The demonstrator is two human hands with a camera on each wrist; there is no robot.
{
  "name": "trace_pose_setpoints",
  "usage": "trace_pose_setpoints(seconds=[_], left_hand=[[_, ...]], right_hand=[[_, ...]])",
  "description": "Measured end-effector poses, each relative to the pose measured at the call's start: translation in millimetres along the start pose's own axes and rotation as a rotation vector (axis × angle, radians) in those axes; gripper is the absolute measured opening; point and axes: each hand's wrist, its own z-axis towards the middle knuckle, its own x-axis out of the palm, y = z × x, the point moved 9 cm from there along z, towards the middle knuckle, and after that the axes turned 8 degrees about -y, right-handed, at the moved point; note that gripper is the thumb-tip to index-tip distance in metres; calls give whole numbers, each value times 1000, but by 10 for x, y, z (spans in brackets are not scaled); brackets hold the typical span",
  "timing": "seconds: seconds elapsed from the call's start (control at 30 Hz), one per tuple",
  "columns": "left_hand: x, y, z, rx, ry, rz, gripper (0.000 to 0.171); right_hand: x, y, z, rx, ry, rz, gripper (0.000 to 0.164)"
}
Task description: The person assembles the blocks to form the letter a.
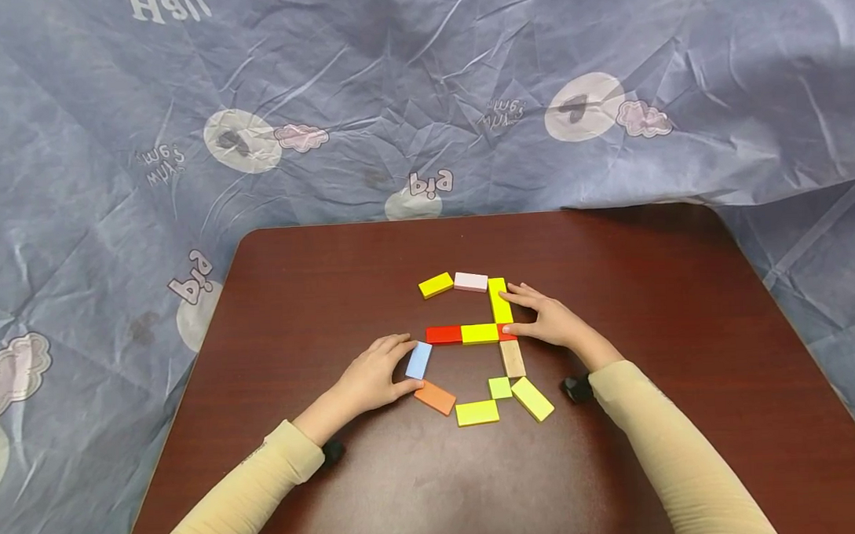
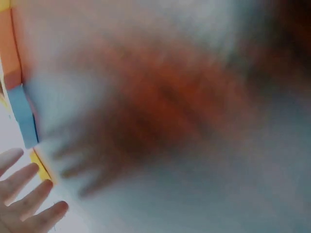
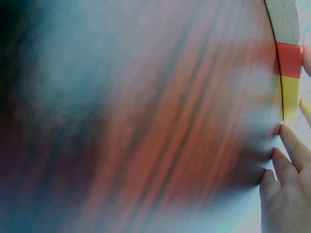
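On the table, several flat coloured blocks lie in an outline. My left hand [image 1: 375, 372] is at its left side, thumb and index finger at opposite ends of a light blue block [image 1: 419, 361]; the thumb tip also meets the orange block [image 1: 435, 397]. In the left wrist view the blue block [image 2: 24, 116] shows beyond the spread fingers. My right hand [image 1: 551, 319] is at the right side, thumb on a small red block [image 1: 503, 337] and index fingertip at the long yellow block [image 1: 499, 302]. Its other fingers extend beyond that block.
A yellow block [image 1: 436, 285] and a pink block [image 1: 470, 282] lie at the top. A long red block [image 1: 443, 335] and a yellow one [image 1: 479, 333] form the middle row. Below are a wood-coloured block [image 1: 512, 359], a green square [image 1: 500, 388] and pale yellow blocks [image 1: 533, 399].
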Motion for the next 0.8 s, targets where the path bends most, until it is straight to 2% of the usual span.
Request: trace_pose_setpoints(seconds=[0.1, 0.3, 0.47, 0.8], left_hand=[[56, -15, -35, -5, 27, 8, 75], [93, -34, -49, -7, 31, -9, 74], [100, -46, -50, -7, 40, -17, 73], [111, -57, -73, 3, 43, -16, 73]], right_hand=[[-11, 9, 0, -1, -2, -1, 75], [-8, 5, 13, 14, 2, 14, 76], [4, -10, 13, 42, 10, 36, 76], [-23, 37, 3, 33, 0, 40, 74]])
